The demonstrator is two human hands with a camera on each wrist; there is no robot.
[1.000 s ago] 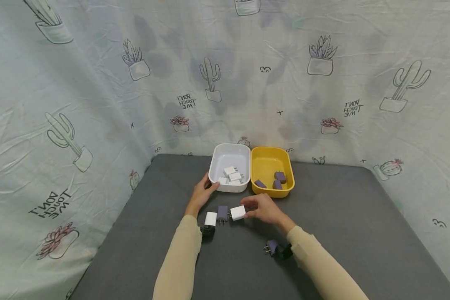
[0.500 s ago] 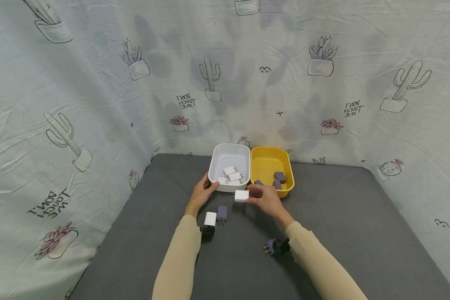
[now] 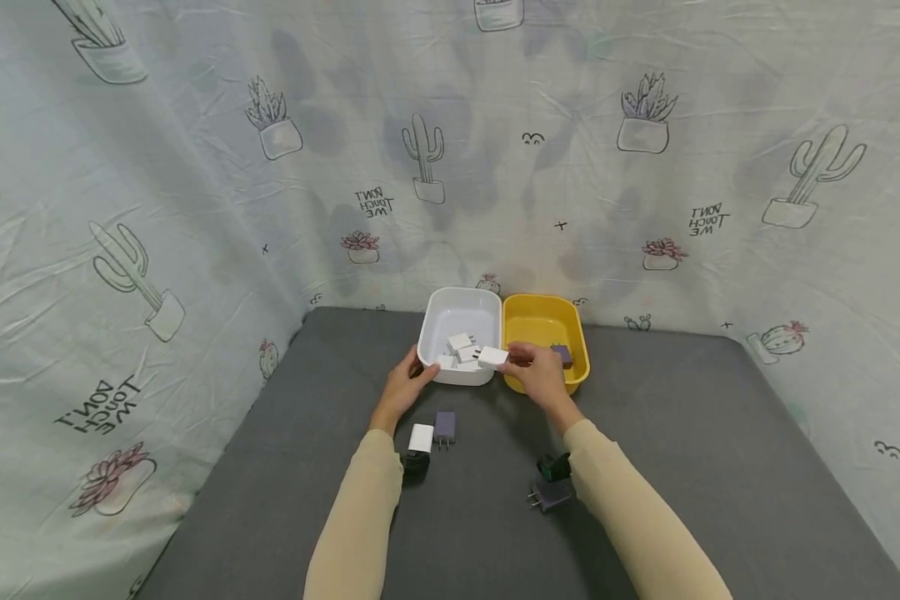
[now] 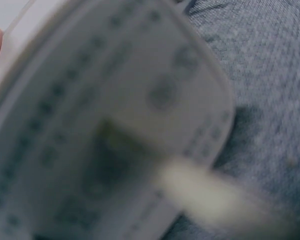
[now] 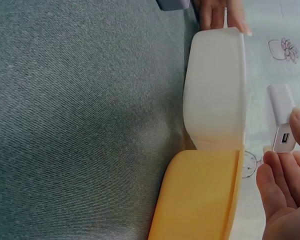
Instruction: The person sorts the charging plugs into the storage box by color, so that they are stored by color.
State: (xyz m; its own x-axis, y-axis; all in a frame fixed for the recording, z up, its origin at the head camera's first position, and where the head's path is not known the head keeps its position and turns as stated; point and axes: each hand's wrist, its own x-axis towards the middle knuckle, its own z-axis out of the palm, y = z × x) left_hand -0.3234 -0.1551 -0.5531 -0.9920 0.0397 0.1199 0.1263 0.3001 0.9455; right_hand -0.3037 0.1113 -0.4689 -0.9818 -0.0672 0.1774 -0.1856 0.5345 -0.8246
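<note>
My right hand (image 3: pixel 537 369) pinches a white USB charger (image 3: pixel 492 358) between thumb and fingers, above the near right rim of the white bin (image 3: pixel 461 307). In the right wrist view its USB port faces the fingers, and the charger (image 5: pixel 282 117) is clear of both bins. Several white chargers (image 3: pixel 461 342) lie inside the white bin. My left hand (image 3: pixel 402 388) grips that bin's near left corner, with the thumb at the rim. Beside it stands the yellow bin (image 3: pixel 540 307), where a purple charger (image 3: pixel 562 355) shows; my right hand covers part of the inside.
On the grey table (image 3: pixel 307 500) lie a purple charger (image 3: pixel 445 426) and a white charger (image 3: pixel 421 437) by my left wrist. Another purple charger (image 3: pixel 551 496) lies near my right forearm. A blurred pale surface with dark marks (image 4: pixel 160 95) fills much of the left wrist view.
My right hand has lifted the white charger from near the table, moving it forward and up to the white bin's rim. The left hand has stayed on the bin.
</note>
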